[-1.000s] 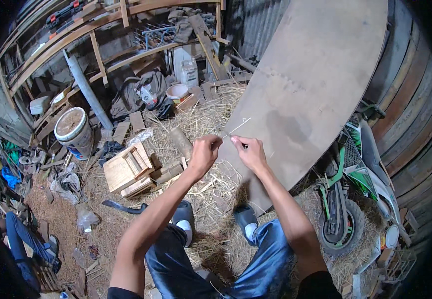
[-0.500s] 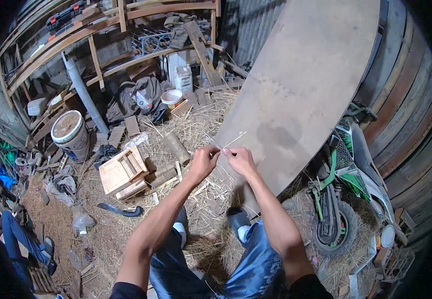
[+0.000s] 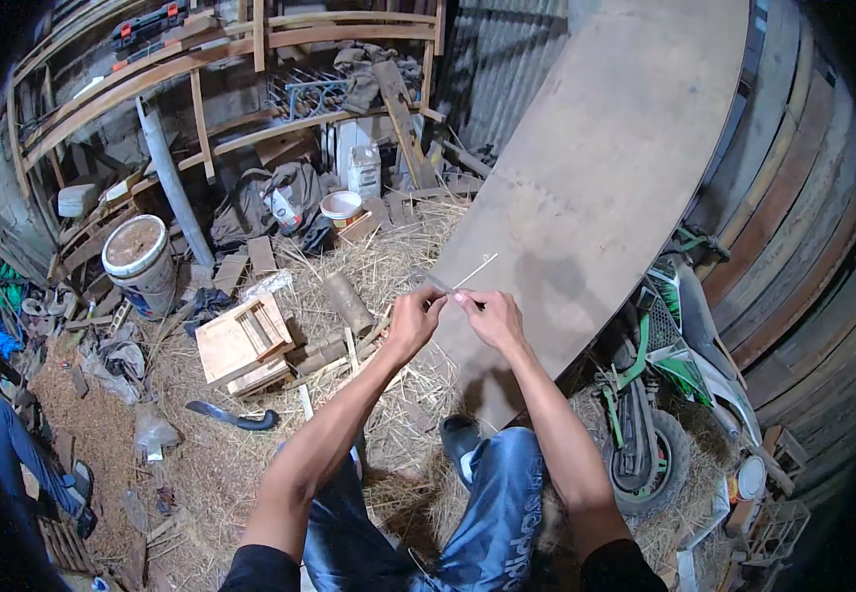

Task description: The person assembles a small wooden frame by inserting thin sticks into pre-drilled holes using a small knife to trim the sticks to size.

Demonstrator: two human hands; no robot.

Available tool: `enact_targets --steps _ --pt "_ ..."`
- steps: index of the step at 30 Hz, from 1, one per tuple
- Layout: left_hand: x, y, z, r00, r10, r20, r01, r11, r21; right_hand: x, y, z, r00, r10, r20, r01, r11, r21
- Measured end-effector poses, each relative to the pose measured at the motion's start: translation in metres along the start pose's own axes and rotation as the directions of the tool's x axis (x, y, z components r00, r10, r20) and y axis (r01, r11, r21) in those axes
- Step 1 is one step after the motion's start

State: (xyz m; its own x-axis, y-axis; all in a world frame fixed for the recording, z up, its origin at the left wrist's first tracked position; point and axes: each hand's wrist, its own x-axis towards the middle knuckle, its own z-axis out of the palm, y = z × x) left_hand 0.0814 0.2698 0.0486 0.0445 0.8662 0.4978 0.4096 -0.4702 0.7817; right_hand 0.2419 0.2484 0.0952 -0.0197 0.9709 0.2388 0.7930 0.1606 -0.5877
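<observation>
My left hand and my right hand are both closed, fingertips almost meeting over the near edge of a large board. A thin pale wooden stick slants up to the right from between the fingers. Beside it, a narrow grey blade-like strip points up to the left. The two cross at my fingertips, where the fingers partly hide them. The stick seems to be pinched by my left hand and the grey strip by my right.
A wooden box and cut logs lie on the straw to the left, near a dark curved-handled blade. Buckets stand farther back. A green-and-white motorbike is at the right. Another person's legs show at far left.
Both hands have shifted slightly right in the picture, along with the stick and grey strip. The whole view has also shifted a little.
</observation>
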Motion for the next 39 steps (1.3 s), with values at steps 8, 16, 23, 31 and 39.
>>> enact_targets --steps 8,16,23,31,39 --pt "0.004 -0.001 -0.008 0.998 0.066 0.019 -0.067 0.998 0.020 0.015 0.011 0.005 0.999 0.005 -0.053 -0.003 0.999 0.034" --pt "0.002 -0.020 -0.018 0.991 0.089 0.100 -0.101 0.987 0.126 0.024 0.022 0.029 0.997 0.068 -0.045 -0.066 0.996 0.052" --pt "-0.001 -0.020 -0.022 0.978 0.181 0.108 -0.199 0.961 0.193 0.031 0.029 0.031 0.983 0.107 -0.148 -0.100 0.994 0.055" --pt "0.003 -0.025 -0.029 0.988 0.127 0.084 -0.140 0.975 0.172 0.016 0.011 0.056 0.994 -0.102 -0.030 0.104 0.994 0.040" --pt "-0.001 -0.030 -0.035 0.988 0.114 0.104 -0.127 0.985 0.118 0.023 0.030 0.044 0.984 -0.076 -0.159 0.082 0.996 0.034"
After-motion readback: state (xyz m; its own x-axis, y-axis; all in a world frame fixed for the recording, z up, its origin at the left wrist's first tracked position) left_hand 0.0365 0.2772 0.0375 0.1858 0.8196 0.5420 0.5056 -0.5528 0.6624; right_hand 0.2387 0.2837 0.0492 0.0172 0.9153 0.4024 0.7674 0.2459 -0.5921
